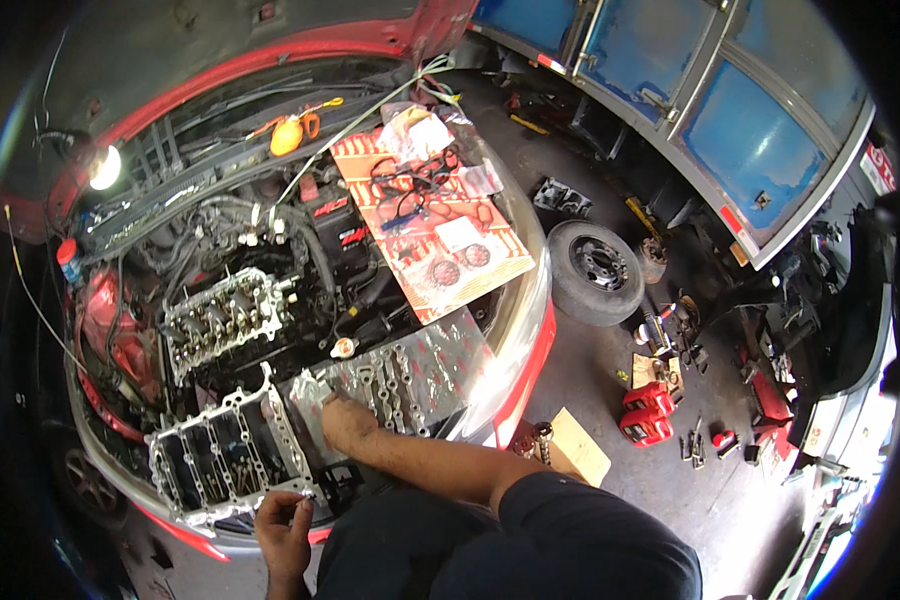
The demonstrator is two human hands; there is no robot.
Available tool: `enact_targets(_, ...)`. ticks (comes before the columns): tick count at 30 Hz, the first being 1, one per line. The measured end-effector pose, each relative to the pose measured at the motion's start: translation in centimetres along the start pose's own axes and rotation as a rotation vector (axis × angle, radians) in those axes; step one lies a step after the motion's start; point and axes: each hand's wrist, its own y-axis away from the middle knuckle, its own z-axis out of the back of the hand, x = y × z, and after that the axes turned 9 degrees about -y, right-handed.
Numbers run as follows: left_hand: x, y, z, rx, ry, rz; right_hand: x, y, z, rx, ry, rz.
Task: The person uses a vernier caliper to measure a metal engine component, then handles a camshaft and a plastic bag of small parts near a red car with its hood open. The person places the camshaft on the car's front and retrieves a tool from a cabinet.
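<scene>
My right hand [348,424] reaches over a grey sheet [445,350] at the front of the engine bay. Its fingers are curled beside a small metal part [312,386]; what they hold, if anything, is hidden. Right of it, several slim metal bearing caps [390,385] lie in rows on the sheet. Lower down, my left hand [284,530] is closed with thumb and fingertips together, near the corner of a pale metal engine frame [215,452]; anything pinched there is too small to name. Farther back sits the cylinder head [228,322] with its valve gear exposed.
Red-printed cardboard [430,235] with gaskets and seals covers the car's right side. A lit lamp [104,168] hangs at left under the raised hood. On the floor at right are a wheel [596,272], red bottles [648,413] and loose tools. A blue truck body [750,120] stands beyond.
</scene>
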Motion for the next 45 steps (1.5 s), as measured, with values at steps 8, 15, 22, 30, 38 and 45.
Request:
enact_targets(8,-1.4,-3.7,-1.6,0.104,0.170,0.145,-1.1,7.4,4.4,-0.072,-0.559,0.541)
enact_targets(15,-3.2,-1.7,-6.2,0.454,0.444,0.305,-4.4,17.0,0.9,0.011,-1.573,0.538)
enact_targets(22,3.8,2.2,-4.8,0.892,0.084,0.107,-6.0,24.4,-6.6,-0.457,-1.651,0.492)
enact_targets(30,25.3,4.1,4.0,1.318,-0.464,0.035,-9.4,35.8,-15.7,-0.403,-1.086,-0.248)
enact_targets(38,17.4,5.6,5.3,1.131,0.331,0.875,-6.3,27.6,-20.3,-0.023,-0.778,0.119)
enact_targets(45,20.1,9.9,6.9,1.155,0.542,0.701,-3.2,23.4,-22.4,0.144,-0.410,0.107)
